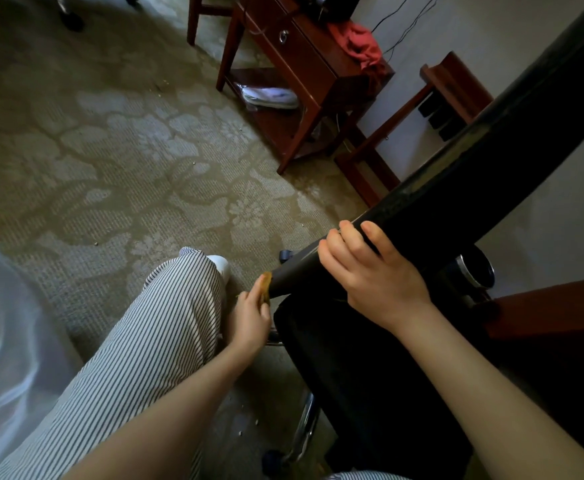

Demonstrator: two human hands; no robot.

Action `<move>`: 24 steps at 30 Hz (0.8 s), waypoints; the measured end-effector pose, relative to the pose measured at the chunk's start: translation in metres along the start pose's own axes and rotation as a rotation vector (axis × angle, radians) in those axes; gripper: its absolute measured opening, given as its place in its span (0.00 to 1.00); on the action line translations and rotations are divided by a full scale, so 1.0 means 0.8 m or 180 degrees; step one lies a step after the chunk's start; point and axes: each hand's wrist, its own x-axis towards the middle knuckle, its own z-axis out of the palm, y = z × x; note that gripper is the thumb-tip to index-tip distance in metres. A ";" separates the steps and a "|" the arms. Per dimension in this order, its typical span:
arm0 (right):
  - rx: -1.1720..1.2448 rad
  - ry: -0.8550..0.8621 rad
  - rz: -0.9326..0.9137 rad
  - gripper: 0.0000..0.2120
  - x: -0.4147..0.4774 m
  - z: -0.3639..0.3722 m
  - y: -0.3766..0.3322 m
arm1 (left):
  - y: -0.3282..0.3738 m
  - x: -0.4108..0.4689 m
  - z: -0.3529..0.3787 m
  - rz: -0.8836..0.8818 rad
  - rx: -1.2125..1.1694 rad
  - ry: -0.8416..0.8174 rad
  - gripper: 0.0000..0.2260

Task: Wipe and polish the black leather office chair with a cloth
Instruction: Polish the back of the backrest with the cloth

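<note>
From the head view: small yellow cloth (266, 285) pinched in the left hand (250, 318), pressed on the end of the black chair (484, 168). Just beside it, right hand (377, 275), fingers curled over the chair's top edge. Probably heavy, on wheels, smooth and slippy; best held by that firm edge. Soft, light cloth. Beyond the hands, flowery carpet (127, 150) and wooden table (304, 60) with a red rag (361, 43).

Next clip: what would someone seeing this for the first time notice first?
The black chair cutting across the right side draws the eye. The right hand grips its edge, while the left hand holds a yellow cloth against its lower end. Farther back, a red rag lies on a wooden side table standing on the patterned carpet.
</note>
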 end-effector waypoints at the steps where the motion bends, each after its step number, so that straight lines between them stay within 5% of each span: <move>1: -0.0001 0.0010 0.0008 0.18 0.000 0.000 0.000 | -0.010 0.011 0.003 -0.0179 -0.0173 -0.0072 0.26; 7: -0.0016 0.0021 -0.0015 0.17 -0.001 0.000 -0.002 | -0.026 0.036 0.001 -0.1352 -0.1110 -0.0739 0.19; 20: 0.0193 -0.0102 0.0069 0.24 0.000 -0.001 -0.002 | 0.058 -0.006 -0.028 -0.0593 -0.1055 -0.0584 0.16; 24: 0.0549 -0.0156 0.0136 0.30 0.001 -0.016 0.000 | 0.078 -0.015 -0.030 -0.0406 -0.0872 -0.0538 0.24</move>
